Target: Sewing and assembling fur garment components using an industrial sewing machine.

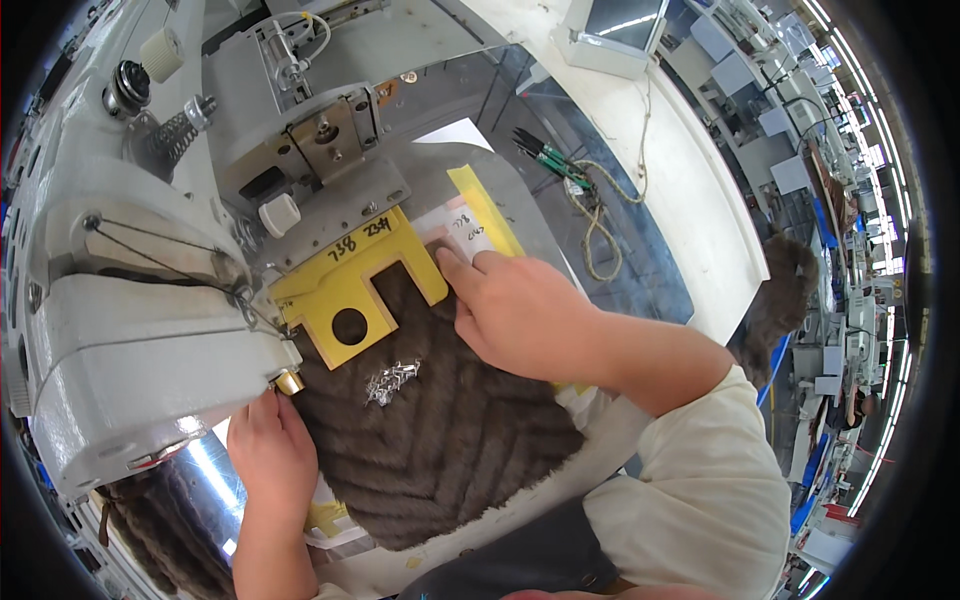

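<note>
brown fur (470, 430) near the worktop's (690, 200) front edge; yellow template (365, 268) over its far edge. silver bits (392, 381) on the fur, kind unclear. right hand (520, 310): fingers bent at template's right edge; left hand (272, 445): fingers narrow below brass knob (289, 382); cannot tell whether either grips. sewing machine (150, 360) blocks template's left end. snips (548, 158) toward worktop's right edge.

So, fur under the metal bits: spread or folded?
Spread: the fur lies broad and flat, chevron ridges showing, metal bits on top. Underside hidden.
</note>
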Action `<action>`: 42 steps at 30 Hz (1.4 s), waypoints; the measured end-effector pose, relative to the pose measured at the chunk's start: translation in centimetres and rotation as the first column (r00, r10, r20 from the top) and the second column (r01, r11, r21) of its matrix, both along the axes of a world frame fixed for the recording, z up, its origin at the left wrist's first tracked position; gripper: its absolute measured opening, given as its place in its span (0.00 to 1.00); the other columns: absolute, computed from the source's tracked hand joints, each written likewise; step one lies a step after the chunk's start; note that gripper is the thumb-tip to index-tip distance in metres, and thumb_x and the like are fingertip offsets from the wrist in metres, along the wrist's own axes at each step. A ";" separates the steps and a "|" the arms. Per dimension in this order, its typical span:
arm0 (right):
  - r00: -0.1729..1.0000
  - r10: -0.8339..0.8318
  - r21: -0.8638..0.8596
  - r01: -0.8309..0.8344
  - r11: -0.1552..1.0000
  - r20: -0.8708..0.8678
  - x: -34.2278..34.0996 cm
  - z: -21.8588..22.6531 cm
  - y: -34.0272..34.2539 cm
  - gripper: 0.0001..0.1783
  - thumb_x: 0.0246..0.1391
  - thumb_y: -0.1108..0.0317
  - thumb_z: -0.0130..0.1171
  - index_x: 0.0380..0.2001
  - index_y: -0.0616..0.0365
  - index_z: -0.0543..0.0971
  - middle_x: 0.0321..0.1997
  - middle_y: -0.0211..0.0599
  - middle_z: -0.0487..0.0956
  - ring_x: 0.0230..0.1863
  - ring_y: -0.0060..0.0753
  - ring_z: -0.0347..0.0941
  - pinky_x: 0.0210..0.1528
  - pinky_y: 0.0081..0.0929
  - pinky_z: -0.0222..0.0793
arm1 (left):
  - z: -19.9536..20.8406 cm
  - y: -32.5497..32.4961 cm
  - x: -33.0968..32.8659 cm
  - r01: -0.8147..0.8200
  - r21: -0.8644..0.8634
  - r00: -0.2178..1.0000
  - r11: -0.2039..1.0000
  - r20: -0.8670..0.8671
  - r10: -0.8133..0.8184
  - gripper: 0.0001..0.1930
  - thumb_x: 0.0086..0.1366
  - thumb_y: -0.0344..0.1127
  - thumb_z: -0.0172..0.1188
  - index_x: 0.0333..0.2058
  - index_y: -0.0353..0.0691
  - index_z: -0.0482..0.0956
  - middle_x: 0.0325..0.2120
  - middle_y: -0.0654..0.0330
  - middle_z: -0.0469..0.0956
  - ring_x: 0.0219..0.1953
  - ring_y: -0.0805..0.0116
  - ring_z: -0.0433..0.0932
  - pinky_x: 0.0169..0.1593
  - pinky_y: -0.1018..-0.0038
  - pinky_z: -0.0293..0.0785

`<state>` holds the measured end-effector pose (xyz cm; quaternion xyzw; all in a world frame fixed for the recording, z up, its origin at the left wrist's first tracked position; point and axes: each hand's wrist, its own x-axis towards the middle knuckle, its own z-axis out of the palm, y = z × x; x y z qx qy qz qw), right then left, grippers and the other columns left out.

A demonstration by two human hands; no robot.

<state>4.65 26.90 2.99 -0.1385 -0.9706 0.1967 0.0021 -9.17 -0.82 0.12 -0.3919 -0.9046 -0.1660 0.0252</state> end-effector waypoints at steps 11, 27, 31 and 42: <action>0.998 -0.021 -0.038 0.019 0.999 -0.054 -0.6 -0.1 0.5 0.24 0.54 0.74 0.56 0.56 0.66 0.78 0.35 0.55 0.80 0.39 0.60 0.78 0.43 0.50 0.74 | 0.3 0.7 -0.3 0.007 0.062 0.999 0.998 0.051 -0.010 0.06 0.66 0.25 0.58 0.40 0.31 0.77 0.31 0.43 0.79 0.35 0.37 0.79 0.39 0.49 0.73; 0.986 0.002 0.029 0.003 1.000 -0.165 -1.0 -0.6 -0.2 0.25 0.51 0.76 0.56 0.55 0.66 0.80 0.34 0.55 0.79 0.37 0.62 0.77 0.41 0.50 0.73 | -0.4 -0.2 -0.1 -0.003 0.109 0.995 0.994 0.098 -0.008 0.10 0.66 0.25 0.59 0.45 0.31 0.79 0.28 0.48 0.77 0.31 0.46 0.79 0.37 0.56 0.76; 0.990 -0.012 0.008 0.013 1.000 -0.141 -1.1 -0.4 -0.4 0.25 0.51 0.77 0.55 0.55 0.66 0.80 0.35 0.57 0.79 0.37 0.63 0.77 0.42 0.49 0.73 | -1.2 0.1 -0.5 0.052 0.140 0.999 0.989 0.000 -0.053 0.09 0.61 0.23 0.57 0.41 0.29 0.77 0.28 0.48 0.76 0.33 0.47 0.78 0.38 0.57 0.77; 0.991 -0.006 0.027 0.010 1.000 -0.135 -0.8 -0.6 0.1 0.25 0.53 0.75 0.56 0.56 0.66 0.79 0.35 0.55 0.80 0.39 0.61 0.78 0.44 0.50 0.74 | -0.8 0.5 -0.5 0.028 0.108 0.999 0.994 0.016 -0.030 0.04 0.59 0.23 0.56 0.34 0.32 0.74 0.28 0.47 0.77 0.33 0.47 0.79 0.39 0.56 0.77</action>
